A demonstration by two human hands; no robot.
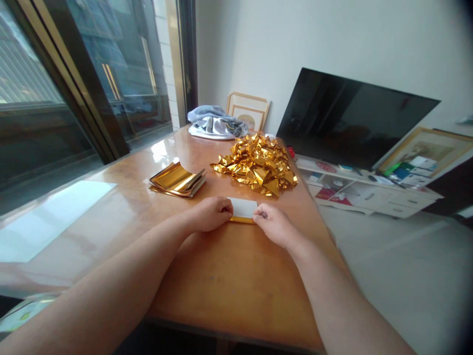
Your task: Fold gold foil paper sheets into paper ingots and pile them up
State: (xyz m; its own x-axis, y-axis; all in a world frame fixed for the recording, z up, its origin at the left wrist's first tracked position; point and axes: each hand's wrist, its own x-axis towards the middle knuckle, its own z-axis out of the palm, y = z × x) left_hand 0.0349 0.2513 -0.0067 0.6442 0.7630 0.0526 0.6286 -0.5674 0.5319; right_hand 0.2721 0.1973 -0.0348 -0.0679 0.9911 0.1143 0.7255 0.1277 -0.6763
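One gold-edged sheet (243, 209) spans left to right, its ends pinched in closed left hand (212, 214) and right hand (275, 224).

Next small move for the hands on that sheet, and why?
Probably fold the sheet's near gold edge farther over its pale face: gold shows only along that edge, and the left hand and right hand hold opposite ends.

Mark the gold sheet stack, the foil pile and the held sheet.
Gold sheet stack (174, 178): head view, top sheet.
Foil pile (260, 165): head view, middle of the heap.
Held sheet (243, 208): head view, pale upper face.
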